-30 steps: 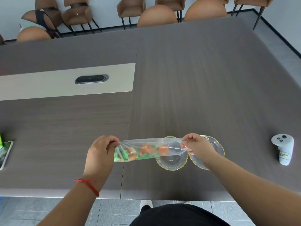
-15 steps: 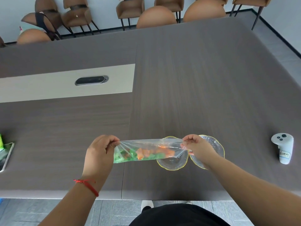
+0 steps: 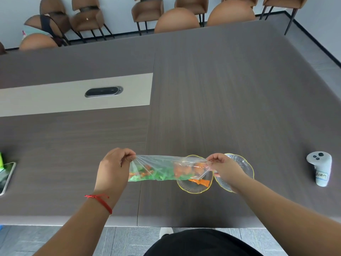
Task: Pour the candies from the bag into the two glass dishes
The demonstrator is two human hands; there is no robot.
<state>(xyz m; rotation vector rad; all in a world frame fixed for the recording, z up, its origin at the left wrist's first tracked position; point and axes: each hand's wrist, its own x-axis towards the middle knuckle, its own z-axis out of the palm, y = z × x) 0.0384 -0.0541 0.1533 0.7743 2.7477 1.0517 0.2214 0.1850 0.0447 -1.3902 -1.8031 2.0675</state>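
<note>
A clear plastic bag (image 3: 162, 168) with green and orange candies stretches sideways above the table's near edge. My left hand (image 3: 114, 169) pinches its left end. My right hand (image 3: 224, 168) grips its right end, the mouth, over two yellow-rimmed glass dishes. The left dish (image 3: 193, 187) lies under the bag's mouth and holds an orange candy (image 3: 200, 182). The right dish (image 3: 241, 163) sits beside it, partly hidden by my right hand and wrist. Orange candies crowd the bag's right end.
A white controller (image 3: 320, 168) with a label stands at the right on the dark table (image 3: 221, 100). A phone (image 3: 7, 175) lies at the left edge. A power socket cover (image 3: 103, 91) sits in a pale strip. Brown chairs (image 3: 177, 19) line the far side.
The candies have slid rightward inside the bag toward its mouth. An orange candy has dropped into the left dish. Both hands stay in nearly the same place.
</note>
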